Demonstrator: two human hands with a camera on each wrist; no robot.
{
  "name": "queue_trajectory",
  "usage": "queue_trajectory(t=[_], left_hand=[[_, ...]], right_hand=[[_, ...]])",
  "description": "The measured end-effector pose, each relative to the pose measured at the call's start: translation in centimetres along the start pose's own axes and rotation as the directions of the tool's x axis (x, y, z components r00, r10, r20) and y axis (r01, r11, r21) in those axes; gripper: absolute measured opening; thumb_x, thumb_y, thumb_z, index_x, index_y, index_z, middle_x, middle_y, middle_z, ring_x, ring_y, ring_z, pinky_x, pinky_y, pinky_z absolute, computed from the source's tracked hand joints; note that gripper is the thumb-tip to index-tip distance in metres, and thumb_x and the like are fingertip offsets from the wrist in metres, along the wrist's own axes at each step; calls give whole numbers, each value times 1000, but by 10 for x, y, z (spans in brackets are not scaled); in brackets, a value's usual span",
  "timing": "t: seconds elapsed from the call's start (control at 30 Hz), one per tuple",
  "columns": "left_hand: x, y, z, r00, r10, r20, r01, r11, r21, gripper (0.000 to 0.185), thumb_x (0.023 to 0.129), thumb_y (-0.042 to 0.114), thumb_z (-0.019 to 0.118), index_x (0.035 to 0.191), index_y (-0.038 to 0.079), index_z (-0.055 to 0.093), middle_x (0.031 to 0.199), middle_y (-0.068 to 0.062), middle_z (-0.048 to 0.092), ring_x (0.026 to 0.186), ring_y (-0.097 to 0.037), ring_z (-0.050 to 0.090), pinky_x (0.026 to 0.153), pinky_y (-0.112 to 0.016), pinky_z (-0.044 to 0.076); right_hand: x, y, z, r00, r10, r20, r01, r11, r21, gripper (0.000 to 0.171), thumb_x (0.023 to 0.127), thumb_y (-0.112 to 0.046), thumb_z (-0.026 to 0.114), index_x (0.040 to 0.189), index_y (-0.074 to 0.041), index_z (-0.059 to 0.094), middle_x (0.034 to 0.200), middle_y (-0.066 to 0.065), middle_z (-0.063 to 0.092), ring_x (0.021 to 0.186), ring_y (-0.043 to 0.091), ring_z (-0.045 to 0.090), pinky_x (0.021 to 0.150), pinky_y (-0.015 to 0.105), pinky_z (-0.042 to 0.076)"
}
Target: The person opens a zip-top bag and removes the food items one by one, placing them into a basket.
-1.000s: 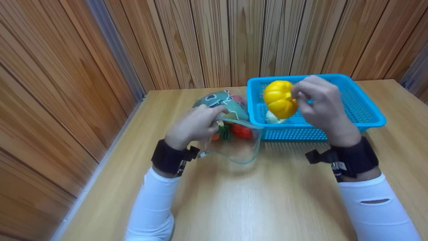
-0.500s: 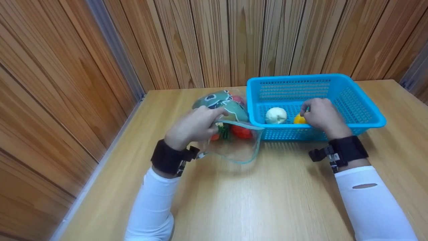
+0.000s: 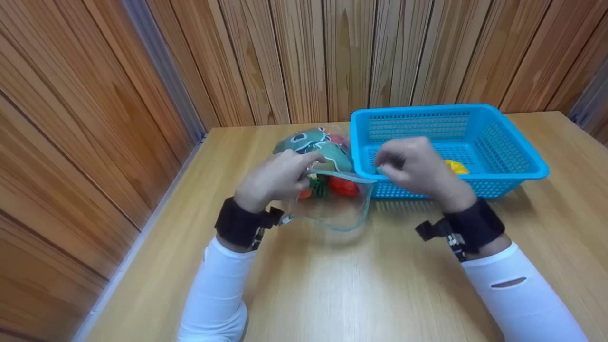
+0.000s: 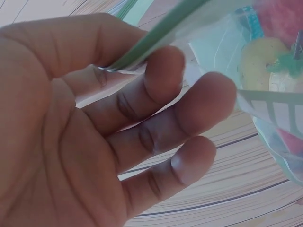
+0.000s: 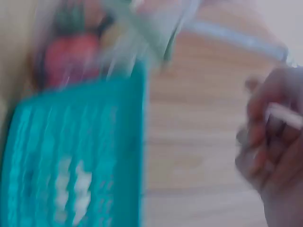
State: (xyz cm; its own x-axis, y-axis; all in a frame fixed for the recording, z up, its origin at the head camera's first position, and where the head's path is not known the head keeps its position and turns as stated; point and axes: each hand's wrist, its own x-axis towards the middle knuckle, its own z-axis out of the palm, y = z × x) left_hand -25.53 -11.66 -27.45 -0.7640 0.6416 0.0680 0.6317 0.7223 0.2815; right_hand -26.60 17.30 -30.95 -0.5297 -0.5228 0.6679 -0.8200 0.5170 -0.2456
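My left hand (image 3: 280, 178) pinches the rim of a clear zip bag (image 4: 222, 47) between thumb and index finger, the other fingers loosely bent. Through the bag's mouth show a red vegetable-like piece (image 3: 343, 185) and green bits (image 3: 317, 186). My right hand (image 3: 413, 166), blurred, is over the front left of the blue basket (image 3: 510, 175). Its fingers are loosely curled, and no object shows in them. A yellow pumpkin (image 3: 457, 167) lies in the basket to the right of that hand. The white round piece seen earlier is mostly hidden behind the hand; whitish patches show through the mesh in the right wrist view.
The bag stands against the basket's left side on a wooden table (image 3: 361, 285). Its green printed face (image 3: 308, 145) is turned up. Wood-plank walls (image 3: 304, 61) rise behind and to the left.
My right hand lowers the yellow pumpkin into the basket, lets go of it, and moves left to the basket's front left corner. My left hand stays at the bag's rim.
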Motion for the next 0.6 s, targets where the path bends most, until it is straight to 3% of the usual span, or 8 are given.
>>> queue_trajectory(t=[0.07, 0.13, 0.2, 0.27, 0.37, 0.47, 0.53, 0.6], left_hand=[[0, 1, 0, 1000, 5, -5, -5, 1000, 2, 52, 87, -4, 53, 135, 14, 58, 78, -2, 55, 62, -16, 49, 55, -25, 41], [1, 1, -1, 1000, 12, -14, -11, 1000, 6, 51, 87, -4, 54, 135, 13, 58, 80, -3, 58, 61, -16, 49, 54, -25, 42], [1, 2, -1, 999, 17, -27, -17, 1000, 14, 50, 88, -4, 54, 135, 13, 58, 81, -3, 59, 60, -15, 48, 53, -25, 42], [1, 2, -1, 999, 24, -40, -23, 999, 28, 50, 88, -3, 54, 135, 12, 58, 82, -2, 59, 60, -15, 48, 54, -25, 42], [3, 5, 1, 998, 39, -45, -38, 999, 27, 49, 90, 0, 55, 137, 13, 57, 79, -3, 58, 60, -16, 50, 56, -25, 44], [4, 6, 1, 998, 48, -47, -47, 999, 15, 46, 92, 3, 56, 136, 13, 58, 75, -2, 57, 61, -17, 52, 59, -25, 47], [2, 5, 1, 997, 49, -55, -48, 999, 13, 44, 92, 3, 57, 135, 13, 58, 73, -2, 56, 60, -17, 52, 59, -26, 48], [2, 5, 0, 996, 59, -72, -58, 998, 19, 43, 91, 2, 57, 133, 12, 60, 72, -1, 55, 61, -17, 52, 58, -26, 47]], right_hand=[[4, -19, 8, 987, -114, 110, 103, 989, 101, 17, 81, 4, 60, 82, -7, 72, 74, 2, 68, 58, 9, 49, 55, 24, 47], [7, -35, 18, 960, -137, 246, 98, 982, 163, 18, 82, 1, 60, 88, -9, 75, 78, 1, 71, 60, 8, 52, 58, 23, 49], [8, -48, 32, 925, -82, 371, 27, 988, 150, 22, 85, -4, 61, 100, -9, 76, 84, 1, 72, 63, 9, 55, 61, 25, 52], [7, -56, 50, 890, 14, 456, -59, 995, 85, 32, 88, -7, 61, 118, -9, 72, 103, 4, 73, 77, 13, 61, 70, 29, 56], [1, -55, 74, 841, 149, 520, -156, 987, -30, 49, 93, -14, 60, 141, -12, 56, 133, 9, 61, 106, 21, 62, 88, 38, 56], [-7, -48, 89, 799, 220, 560, -200, 975, -97, 59, 98, -25, 59, 153, -18, 39, 157, 8, 37, 135, 26, 47, 106, 45, 47], [-9, -44, 95, 795, 213, 568, -200, 976, -85, 60, 100, -29, 56, 156, -20, 34, 161, 8, 30, 138, 26, 43, 108, 45, 45], [-11, -41, 96, 806, 193, 559, -189, 980, -66, 61, 102, -32, 55, 157, -19, 33, 162, 6, 28, 141, 26, 41, 109, 44, 44]])
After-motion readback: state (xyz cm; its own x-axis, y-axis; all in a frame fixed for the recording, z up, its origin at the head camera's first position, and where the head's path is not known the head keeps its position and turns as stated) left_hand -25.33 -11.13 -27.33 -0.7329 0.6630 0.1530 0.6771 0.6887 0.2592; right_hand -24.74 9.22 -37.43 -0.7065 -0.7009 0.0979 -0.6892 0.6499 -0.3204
